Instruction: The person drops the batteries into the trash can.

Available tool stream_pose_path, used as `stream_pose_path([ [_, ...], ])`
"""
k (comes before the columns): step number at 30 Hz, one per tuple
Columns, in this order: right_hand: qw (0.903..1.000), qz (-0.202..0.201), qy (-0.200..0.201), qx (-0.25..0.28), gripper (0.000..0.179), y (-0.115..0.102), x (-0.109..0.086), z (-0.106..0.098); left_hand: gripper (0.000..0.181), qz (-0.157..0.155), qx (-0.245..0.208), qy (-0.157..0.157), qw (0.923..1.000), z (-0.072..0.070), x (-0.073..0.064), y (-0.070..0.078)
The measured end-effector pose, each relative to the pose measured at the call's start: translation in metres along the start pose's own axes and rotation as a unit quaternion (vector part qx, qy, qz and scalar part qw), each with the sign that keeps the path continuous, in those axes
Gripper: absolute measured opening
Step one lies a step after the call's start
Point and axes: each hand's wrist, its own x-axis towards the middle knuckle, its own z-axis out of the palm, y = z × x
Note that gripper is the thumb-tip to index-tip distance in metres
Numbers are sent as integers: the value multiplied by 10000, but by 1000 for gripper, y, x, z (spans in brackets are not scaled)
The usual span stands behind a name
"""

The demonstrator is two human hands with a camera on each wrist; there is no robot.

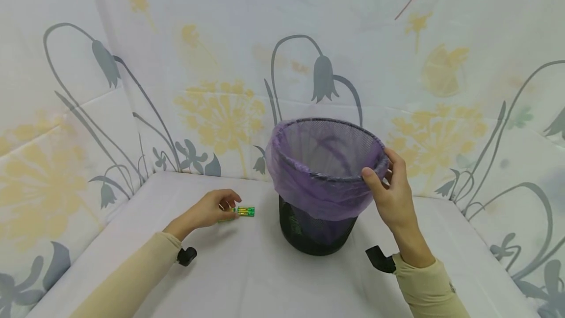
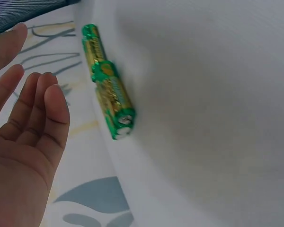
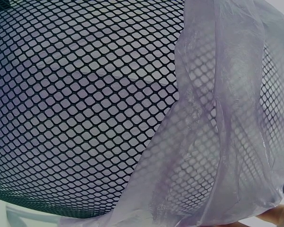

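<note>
Several green-and-gold batteries (image 1: 246, 211) (image 2: 111, 97) lie together on the white surface left of a black mesh waste bin (image 1: 292, 222) (image 3: 94, 94). My left hand (image 1: 211, 208) is right by them, partly covering them in the head view. In the left wrist view, the left hand (image 2: 28, 146) has loosely bent fingers and a gap separates it from the batteries. A purple bin liner (image 1: 313, 202) (image 3: 236, 94) is folded over the bin's rim. My right hand (image 1: 395, 198) grips the rim and liner at the right side; only its fingers (image 3: 279, 215) show in the right wrist view.
White cloth (image 1: 247, 278) covers the work surface. Behind and at both sides hangs a patterned curtain (image 1: 229, 38) with grey and yellow flowers. Something green shows faintly through the mesh low in the bin. Black wrist mounts (image 1: 187, 256) sit on both sleeves.
</note>
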Motion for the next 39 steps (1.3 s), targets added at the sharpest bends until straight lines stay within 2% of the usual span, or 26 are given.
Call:
stream_pose_path([
  [5, 10000, 20, 3, 70, 66, 1, 0, 1, 33, -231, 232, -127, 9994, 1, -7, -9],
  [13, 10000, 2, 1, 100, 66, 1, 1, 1, 31, -295, 516, -235, 9980, 3, -10, -20],
  [22, 9999, -32, -33, 122, 66, -1, 2, 0, 32, -308, 654, -261, 9970, 2, -10, -22],
  [39, 10000, 7, -20, 87, 67, 1, 0, 0, 36, -315, 815, -583, 9945, 7, -12, -17],
])
